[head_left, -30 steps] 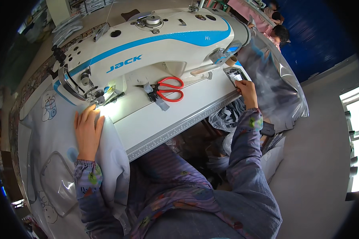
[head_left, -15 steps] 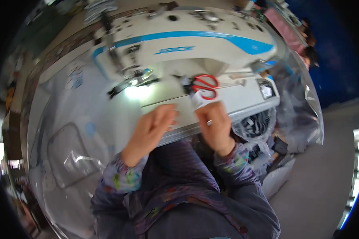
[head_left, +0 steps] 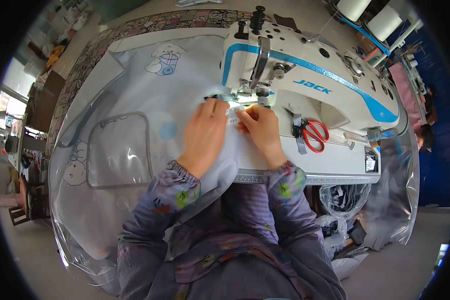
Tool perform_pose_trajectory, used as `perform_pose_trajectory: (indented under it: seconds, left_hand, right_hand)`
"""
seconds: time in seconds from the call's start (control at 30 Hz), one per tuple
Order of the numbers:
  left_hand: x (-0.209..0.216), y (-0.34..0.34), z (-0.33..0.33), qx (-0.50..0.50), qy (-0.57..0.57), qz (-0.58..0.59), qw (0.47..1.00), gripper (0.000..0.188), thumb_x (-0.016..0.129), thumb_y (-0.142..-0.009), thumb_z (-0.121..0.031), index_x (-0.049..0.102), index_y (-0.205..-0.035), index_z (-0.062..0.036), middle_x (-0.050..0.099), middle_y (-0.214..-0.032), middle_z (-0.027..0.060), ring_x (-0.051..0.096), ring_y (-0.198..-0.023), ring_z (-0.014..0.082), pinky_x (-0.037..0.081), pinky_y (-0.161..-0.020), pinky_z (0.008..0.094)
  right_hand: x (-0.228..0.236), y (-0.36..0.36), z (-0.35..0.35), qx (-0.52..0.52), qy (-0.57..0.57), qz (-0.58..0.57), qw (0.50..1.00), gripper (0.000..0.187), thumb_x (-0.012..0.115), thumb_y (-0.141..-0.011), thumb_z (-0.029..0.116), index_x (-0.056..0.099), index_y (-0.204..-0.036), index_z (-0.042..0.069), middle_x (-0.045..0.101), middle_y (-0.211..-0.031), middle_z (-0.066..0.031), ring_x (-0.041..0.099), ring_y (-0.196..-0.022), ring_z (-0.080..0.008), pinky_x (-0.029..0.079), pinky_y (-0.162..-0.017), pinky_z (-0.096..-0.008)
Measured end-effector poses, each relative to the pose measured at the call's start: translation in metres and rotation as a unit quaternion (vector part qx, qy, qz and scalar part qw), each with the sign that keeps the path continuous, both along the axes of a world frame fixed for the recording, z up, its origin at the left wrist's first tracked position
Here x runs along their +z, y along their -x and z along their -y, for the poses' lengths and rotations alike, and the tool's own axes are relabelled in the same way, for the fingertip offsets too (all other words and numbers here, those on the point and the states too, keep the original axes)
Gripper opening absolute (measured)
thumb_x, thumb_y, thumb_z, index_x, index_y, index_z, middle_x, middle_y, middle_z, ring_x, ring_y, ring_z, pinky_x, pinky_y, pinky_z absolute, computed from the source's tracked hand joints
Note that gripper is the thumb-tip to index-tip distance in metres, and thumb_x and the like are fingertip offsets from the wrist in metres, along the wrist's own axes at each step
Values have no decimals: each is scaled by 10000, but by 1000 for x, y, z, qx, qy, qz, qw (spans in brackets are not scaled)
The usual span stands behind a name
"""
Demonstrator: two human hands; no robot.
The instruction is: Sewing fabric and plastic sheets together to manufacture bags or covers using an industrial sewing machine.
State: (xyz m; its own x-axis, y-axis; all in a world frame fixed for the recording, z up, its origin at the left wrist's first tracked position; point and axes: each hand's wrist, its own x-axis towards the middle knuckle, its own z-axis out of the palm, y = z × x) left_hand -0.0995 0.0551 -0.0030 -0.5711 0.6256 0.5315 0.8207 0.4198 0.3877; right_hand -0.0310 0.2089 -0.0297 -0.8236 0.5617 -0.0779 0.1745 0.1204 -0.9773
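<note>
Translucent sheet (head_left: 160, 107), pale grey and softly creased, covered the left part of the table (head_left: 330, 162) and reached the foot of the sewing machine. Its surface was smooth, with bright, wavy highlights towards the lower left. At its left lay a line-drawn animal (head_left: 75, 167), beside a glossy clear panel (head_left: 119, 150), roughly rectangular with rounded corners and a narrow grey border. A round, pale blue spot (head_left: 167, 131) followed to the right; above it was a second animal figure (head_left: 166, 55) with a blue cup. Beyond the far edge ran a cloth (head_left: 150, 21) of small, multicoloured patches.

The left hand (head_left: 205, 132) lay on the sheet with its fingers close together and bent; whether they gripped anything could not be told. Just beside them, near the lit needle area, was a small white tag (head_left: 233, 115) with dark marks. The right hand (head_left: 262, 127) had thumb and forefinger closed in a pinch on its edge.

Above stood the sewing machine (head_left: 310, 70), hard, white and blue-banded. Further right lay scissors (head_left: 315, 136) with looped red handles and grey strips at the blades, then crinkled, shiny clear plastic (head_left: 397, 175).
</note>
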Motion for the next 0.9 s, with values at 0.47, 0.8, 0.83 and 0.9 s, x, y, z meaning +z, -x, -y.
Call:
perform_pose_trajectory:
  seconds: [0.47, 0.8, 0.83, 0.9]
  left_hand:
    - [-21, 2, 11, -102, 103, -4, 989, 444, 675, -923, -294, 623, -1293, -53, 582, -1333, 96, 549, -1237, 305, 444, -1036, 447]
    - [-22, 8, 3, -101, 107, -41, 988, 428, 703, -891, -341, 629, -1235, -97, 615, -1298, 35, 525, -1246, 214, 383, -1054, 419]
    - [-20, 9, 1, -98, 98, -41, 989, 428, 703, -891, -341, 629, -1235, -97, 615, -1298, 35, 525, -1246, 214, 383, -1054, 419]
    - [-19, 12, -1, -95, 105, -45, 989, 400, 709, -882, -335, 634, -1204, -109, 621, -1289, 26, 530, -1235, 212, 388, -1043, 417]
  right_hand:
    - [-12, -29, -11, 20, -422, -69, 904, 234, 666, -903, 50, 720, -1129, 78, 658, -882, -119, 659, -761, -304, 519, -658, -395]
    - [-3, -12, -9, 50, -455, 33, 889, 270, 579, -959, 126, 739, -1166, 194, 655, -943, -141, 651, -825, -370, 517, -720, -486]
    - [-4, -12, -10, 50, -457, 35, 888, 270, 579, -959, 126, 739, -1166, 194, 655, -943, -141, 651, -825, -370, 517, -720, -486]
    - [-8, -10, -13, 59, -466, 33, 882, 262, 584, -949, 119, 735, -1159, 164, 662, -949, -151, 649, -838, -383, 514, -724, -500]
